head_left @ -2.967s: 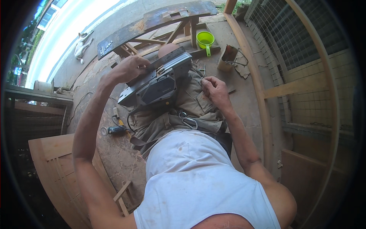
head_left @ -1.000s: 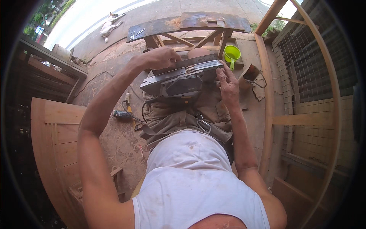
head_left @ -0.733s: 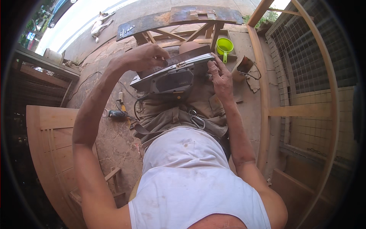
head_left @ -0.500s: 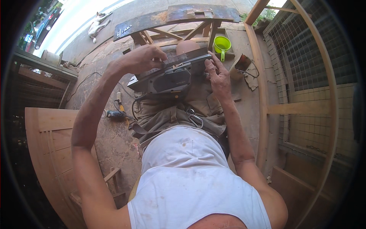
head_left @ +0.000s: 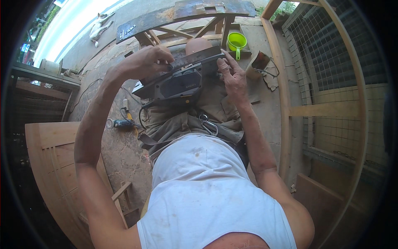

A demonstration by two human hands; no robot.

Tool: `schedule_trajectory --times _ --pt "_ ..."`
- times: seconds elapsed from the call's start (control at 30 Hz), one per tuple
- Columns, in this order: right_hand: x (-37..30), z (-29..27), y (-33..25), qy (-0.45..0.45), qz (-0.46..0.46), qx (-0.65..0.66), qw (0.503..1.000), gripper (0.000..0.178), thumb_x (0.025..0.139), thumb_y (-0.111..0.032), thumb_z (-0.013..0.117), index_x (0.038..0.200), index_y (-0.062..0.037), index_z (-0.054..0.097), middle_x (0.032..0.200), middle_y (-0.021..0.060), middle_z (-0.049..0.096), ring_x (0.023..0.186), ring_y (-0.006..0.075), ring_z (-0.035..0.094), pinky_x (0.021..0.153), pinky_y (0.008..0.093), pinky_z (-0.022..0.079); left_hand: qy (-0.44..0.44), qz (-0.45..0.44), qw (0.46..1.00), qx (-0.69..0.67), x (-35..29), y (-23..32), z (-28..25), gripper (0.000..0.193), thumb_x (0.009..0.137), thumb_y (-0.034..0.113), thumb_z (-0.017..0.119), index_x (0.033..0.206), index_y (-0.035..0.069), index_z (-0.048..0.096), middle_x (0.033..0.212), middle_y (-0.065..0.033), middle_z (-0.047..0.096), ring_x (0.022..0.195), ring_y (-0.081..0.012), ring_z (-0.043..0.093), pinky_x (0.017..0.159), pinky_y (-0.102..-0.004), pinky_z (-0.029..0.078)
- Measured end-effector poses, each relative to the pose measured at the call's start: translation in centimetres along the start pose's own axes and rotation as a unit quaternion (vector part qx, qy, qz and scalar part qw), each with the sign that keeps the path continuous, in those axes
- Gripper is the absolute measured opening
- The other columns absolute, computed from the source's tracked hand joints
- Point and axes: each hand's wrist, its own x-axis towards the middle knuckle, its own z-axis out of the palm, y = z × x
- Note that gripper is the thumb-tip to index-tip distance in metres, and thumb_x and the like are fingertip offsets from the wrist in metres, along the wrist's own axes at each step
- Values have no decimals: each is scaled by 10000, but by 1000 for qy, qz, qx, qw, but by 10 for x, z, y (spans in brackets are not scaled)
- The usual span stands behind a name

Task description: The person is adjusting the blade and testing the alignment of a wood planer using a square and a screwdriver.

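Left hand (head_left: 150, 63): elbow out, forearm running far, wrist bent right over the far side of the electric hand planer (head_left: 178, 86). Fingers curled at its sole; cannot tell whether they pinch anything. Right hand (head_left: 234, 79): forearm slants far-left, thumb on the near side and forefinger on the far side of the planer's right end, gripping it. Planer lies across the lap, on the trousers (head_left: 176, 120), right end farther than left.

Change: 3.0 s ago the right hand was off the planer, over the right thigh; now at the tool's end. The sole shows less of its face than then.

Counts: planer, 1; bench (head_left: 155, 21), 1, far; green dipper (head_left: 237, 40), 1, far right, just beside the bench; wire-handled can (head_left: 252, 71), 1, right; angle grinder (head_left: 122, 123), 1, on floor, left; carabiner (head_left: 209, 125), 1, at waist; wooden panel (head_left: 47, 159), 1, near left; dog (head_left: 99, 30), 1, lying far left.
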Motion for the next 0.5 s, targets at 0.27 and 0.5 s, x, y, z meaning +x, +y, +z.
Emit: schedule_trajectory --times 0.27,0.5 --pt "2 0 5 -1 -19 -7 1000 603 1107 -458 696 1558 -62 636 1369 151 713 1197 214 682 999 347 548 5 3 1000 10 2 -2 3 327 996 119 756 1303 9 775 1298 -179 761 1206 -337 728 1073 -438 568" --pt "1 0 2 6 -2 9 1000 597 1107 -446 699 1560 -62 635 1344 154 726 1193 217 689 1002 348 550 -2 -10 1000 12 0 9 0 321 1004 119 759 1305 6 773 1291 -183 755 1212 -335 717 1069 -449 564"
